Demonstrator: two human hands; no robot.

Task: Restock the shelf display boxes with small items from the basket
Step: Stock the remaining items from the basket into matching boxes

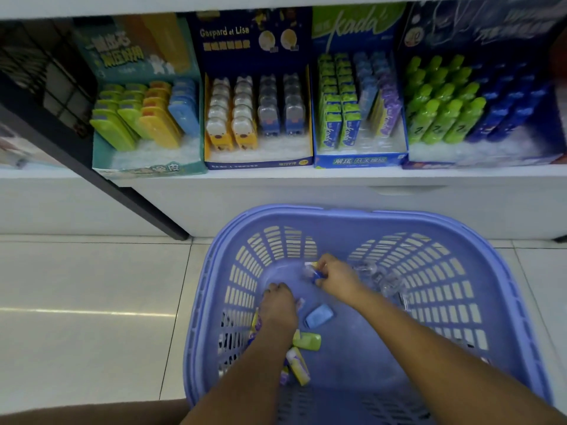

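Left hand (pixel 277 305): lowered into the basket (pixel 460 228), fingers curled under; whether anything is gripped cannot be told.
Loose cases: a blue case (pixel 319 315) and a green case (pixel 306 341) are seen beside it.
Right hand (pixel 337 273): a small blue-and-clear item (pixel 311 271) is pinched.
Shelf boxes: "Gaspard et Lisa" on the navy box (pixel 254 38); "kada" on the green box (pixel 359 26).

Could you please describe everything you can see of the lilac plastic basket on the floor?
The basket is lilac plastic, wide, with a thick rounded rim and slotted walls sloping to a solid bottom. It stands upright on pale floor tiles in front of the white shelf base. A blue case, a green case, yellow-and-purple packs and clear pieces lie loose inside. Both hands reach in: the right hand pinches a small clear-and-blue item, the left hand is down near the packs.
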